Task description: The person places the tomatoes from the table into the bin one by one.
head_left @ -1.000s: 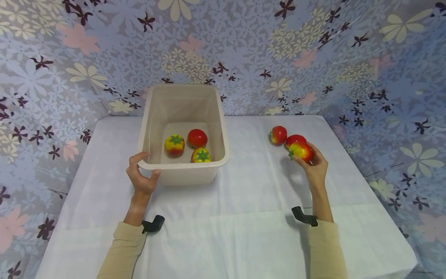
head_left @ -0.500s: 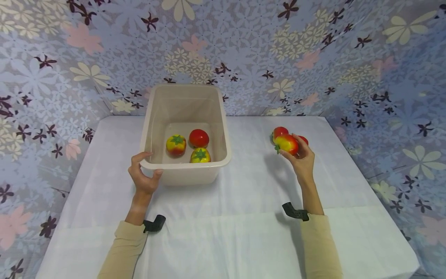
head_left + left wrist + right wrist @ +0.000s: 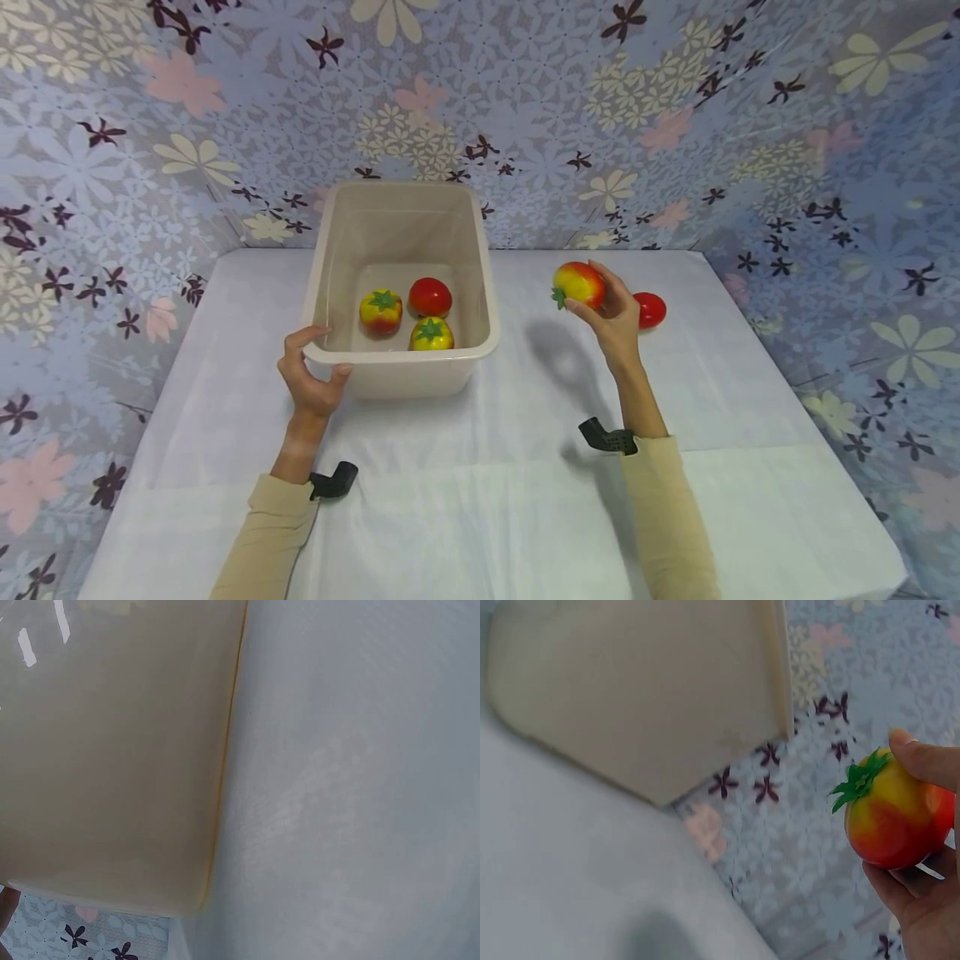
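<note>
In the head view my left hand grips the near-left corner of a beige plastic bin, thumb outside and fingers over the rim. Inside lie two yellow-and-red tomatoes with green leafy tops, a left tomato and a near tomato, plus a red tomato. My right hand holds a yellow-red tomato above the table, right of the bin; the right wrist view shows thumb and fingers around this tomato. Just right of that hand, a red tomato lies on the cloth.
A white cloth covers the table. Behind it and at the sides hangs a floral-print backdrop. The bin's outer wall fills much of the left wrist view. A black wrist camera sits on the right forearm.
My right hand has carried its tomato leftward and up from the other tomatoes toward the bin. One tomato on the table is now out of sight near that hand. My left hand stays put.
</note>
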Demonstrator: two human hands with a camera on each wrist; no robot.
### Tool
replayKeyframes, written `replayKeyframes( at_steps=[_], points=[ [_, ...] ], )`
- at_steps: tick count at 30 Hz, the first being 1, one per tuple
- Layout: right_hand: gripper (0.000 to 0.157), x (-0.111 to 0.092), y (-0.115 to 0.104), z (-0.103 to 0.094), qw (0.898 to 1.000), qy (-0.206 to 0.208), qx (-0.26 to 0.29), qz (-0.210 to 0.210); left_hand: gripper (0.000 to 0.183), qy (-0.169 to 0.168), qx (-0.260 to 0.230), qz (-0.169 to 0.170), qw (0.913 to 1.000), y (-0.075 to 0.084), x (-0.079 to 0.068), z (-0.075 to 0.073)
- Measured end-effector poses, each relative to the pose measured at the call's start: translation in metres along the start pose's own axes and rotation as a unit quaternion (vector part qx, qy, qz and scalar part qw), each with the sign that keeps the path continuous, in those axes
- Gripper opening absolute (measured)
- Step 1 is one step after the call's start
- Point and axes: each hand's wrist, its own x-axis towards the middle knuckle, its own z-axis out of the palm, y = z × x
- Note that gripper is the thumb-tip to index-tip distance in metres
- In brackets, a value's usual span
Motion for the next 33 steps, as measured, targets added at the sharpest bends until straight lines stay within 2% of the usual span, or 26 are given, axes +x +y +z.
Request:
replayKeyframes(
  at_steps=[10,24,33],
  points=[
    [0.057,0.011,-0.016,0.024,0.999,-0.032,0.009,-0.018,0.087,0.005,-0.024,0.007,0.9997,0.001,0.001,0.002],
    [0.059,0.021,-0.033,0.06,0.997,-0.074,0.028,-0.021,0.087,0.007,-0.014,0.01,0.9998,0.001,0.002,0.0],
    [0.058,0.025,-0.044,0.071,0.992,-0.104,0.052,-0.039,0.086,0.004,-0.025,0.009,0.9996,-0.001,0.002,0.0]
  ],
)
